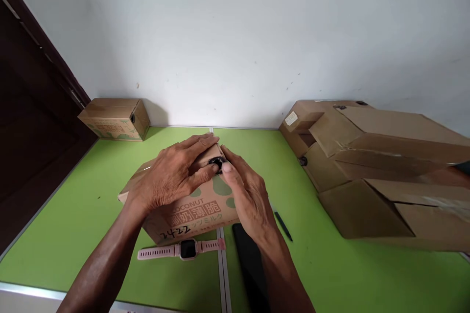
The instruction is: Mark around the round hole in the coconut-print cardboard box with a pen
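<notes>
A cardboard box [205, 210] with coconut lettering, green blotches and handwritten black marks lies on the green table under both hands. Black tape [217, 161] wraps its upper right corner. My left hand [176, 168] lies over the top, its fingers stretched across the edge and its thumb pressing at the tape. Round the right end curls my right hand [249, 190], with the thumb on the front by the tape and the fingertips partly hidden behind the corner. Just in front of the box lies a pink-strapped smartwatch [188, 249].
A black phone-like slab [247, 259] lies partly under my right forearm, beside a dark pen [282, 226]. Several opened cardboard boxes [389, 142] are piled at the right. One closed box [113, 120] stands at the back left by the white wall [227, 44].
</notes>
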